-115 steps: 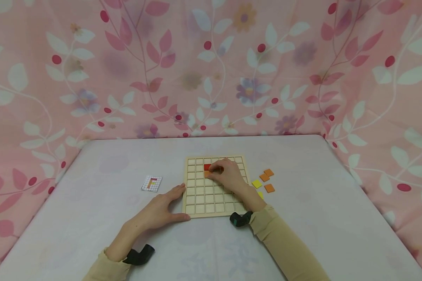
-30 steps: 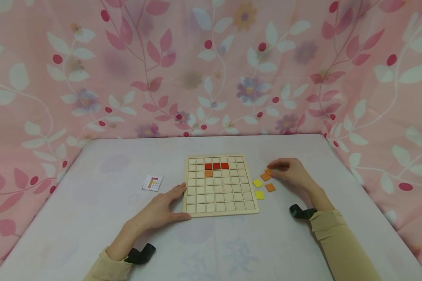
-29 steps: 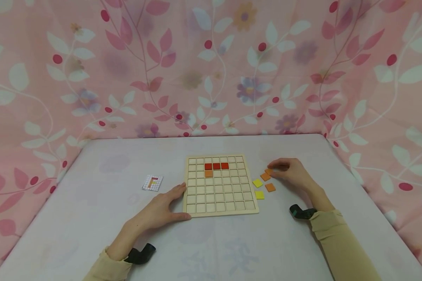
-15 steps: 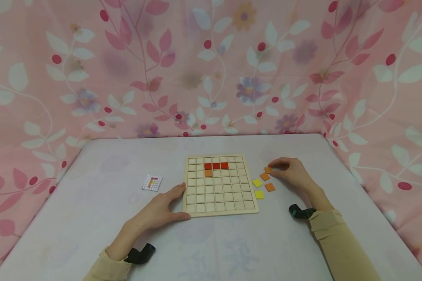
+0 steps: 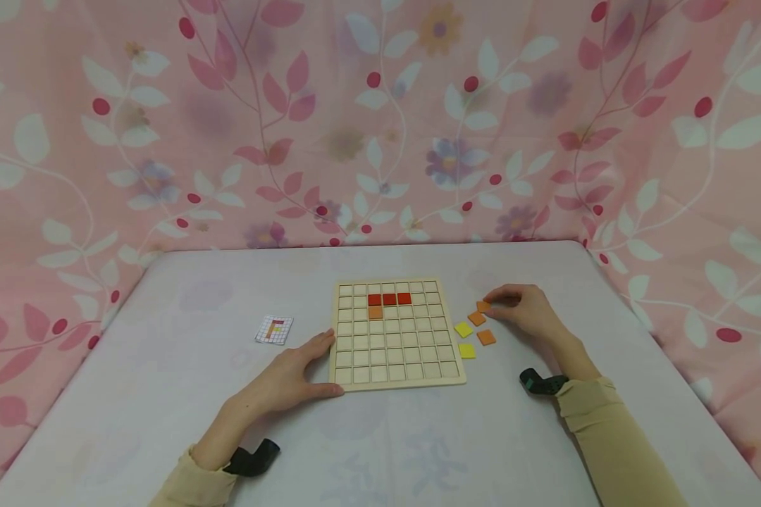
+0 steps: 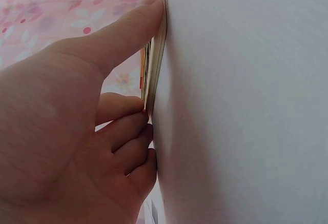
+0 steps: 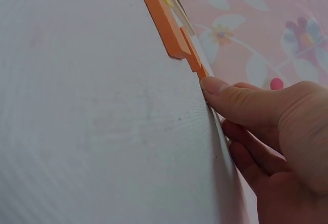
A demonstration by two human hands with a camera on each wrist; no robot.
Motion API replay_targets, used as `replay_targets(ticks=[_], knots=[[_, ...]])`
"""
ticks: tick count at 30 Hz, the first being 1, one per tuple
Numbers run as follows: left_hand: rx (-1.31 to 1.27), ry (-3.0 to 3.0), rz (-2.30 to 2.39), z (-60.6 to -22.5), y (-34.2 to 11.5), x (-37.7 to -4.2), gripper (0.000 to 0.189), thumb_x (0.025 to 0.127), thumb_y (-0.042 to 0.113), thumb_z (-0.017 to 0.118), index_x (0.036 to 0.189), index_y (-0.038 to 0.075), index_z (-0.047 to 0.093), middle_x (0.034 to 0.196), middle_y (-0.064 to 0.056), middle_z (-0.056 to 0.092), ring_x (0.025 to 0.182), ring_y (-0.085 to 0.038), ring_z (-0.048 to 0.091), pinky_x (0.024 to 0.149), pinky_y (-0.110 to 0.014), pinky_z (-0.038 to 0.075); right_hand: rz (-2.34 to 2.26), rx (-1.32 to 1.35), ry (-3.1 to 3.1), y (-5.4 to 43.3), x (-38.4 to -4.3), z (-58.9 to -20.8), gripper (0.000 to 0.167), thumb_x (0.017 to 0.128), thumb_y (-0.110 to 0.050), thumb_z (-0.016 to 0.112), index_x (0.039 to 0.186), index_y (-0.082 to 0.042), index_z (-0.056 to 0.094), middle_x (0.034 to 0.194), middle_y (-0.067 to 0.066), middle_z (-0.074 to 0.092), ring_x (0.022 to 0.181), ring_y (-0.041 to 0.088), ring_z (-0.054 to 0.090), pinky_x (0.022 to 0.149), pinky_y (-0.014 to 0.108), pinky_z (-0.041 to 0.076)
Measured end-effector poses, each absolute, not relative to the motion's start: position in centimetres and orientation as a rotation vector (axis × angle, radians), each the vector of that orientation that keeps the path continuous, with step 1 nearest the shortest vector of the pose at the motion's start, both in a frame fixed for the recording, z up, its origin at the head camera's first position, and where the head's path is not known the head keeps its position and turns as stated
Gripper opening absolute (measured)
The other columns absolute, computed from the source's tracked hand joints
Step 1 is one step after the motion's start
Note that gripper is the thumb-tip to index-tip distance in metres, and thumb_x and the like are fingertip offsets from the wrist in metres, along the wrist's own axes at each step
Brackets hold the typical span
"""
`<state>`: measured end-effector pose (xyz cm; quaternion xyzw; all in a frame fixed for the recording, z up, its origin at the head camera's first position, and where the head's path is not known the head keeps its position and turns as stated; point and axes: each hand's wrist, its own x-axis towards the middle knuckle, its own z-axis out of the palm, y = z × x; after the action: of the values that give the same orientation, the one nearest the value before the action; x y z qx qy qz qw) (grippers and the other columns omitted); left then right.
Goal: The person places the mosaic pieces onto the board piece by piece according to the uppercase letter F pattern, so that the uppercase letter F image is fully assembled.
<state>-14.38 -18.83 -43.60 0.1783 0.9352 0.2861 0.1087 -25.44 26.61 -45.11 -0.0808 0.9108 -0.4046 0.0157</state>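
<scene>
On the left of the cloth-covered bench [image 5: 133, 366] lies a small printed grid card [image 5: 274, 329], apart from both hands. The left grip [image 5: 284, 374] comes next, relaxed and spread, clasping nothing: its fingers touch the left edge of the wooden board [image 5: 396, 342] and its thumb rests at the near left corner.

On the board, three red tiles [image 5: 390, 299] sit side by side in one row, with a single orange tile [image 5: 375, 312] directly nearer the person than the leftmost red.

Just right of the board are a far yellow tile [image 5: 463, 329] and a near yellow tile [image 5: 466, 351], then a middle orange tile [image 5: 477, 318] and a loose orange tile [image 5: 485, 337] nearer the person. Farthest back is the pinched orange tile [image 5: 483, 307], its right edge between thumb and fingertips of the right grip [image 5: 525, 308]; it meets the middle orange one, touching or overlapping, I cannot tell which.

In the earliest frame the right grip was over the red row; now it is at the orange tiles. Since half a second ago, hardly anything has shifted.
</scene>
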Motion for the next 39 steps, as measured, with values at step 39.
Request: replay_targets(ticks=[39], knots=[[0.543,2.758,0.846,-43.4,-18.8,-14.3,0.098,0.079,0.053,0.08,0.155,0.011,0.036,0.163,0.0,0.031,0.15,-0.024,0.029,0.118,-0.048,0.033,-1.475,-0.387,2.706,16.3,-25.7,-42.0,0.021,0.081,-0.029,0.085,0.099,-0.022,0.078,0.11,-0.002,0.073,0.12,0.025,0.056,0.108,0.052,0.039]])
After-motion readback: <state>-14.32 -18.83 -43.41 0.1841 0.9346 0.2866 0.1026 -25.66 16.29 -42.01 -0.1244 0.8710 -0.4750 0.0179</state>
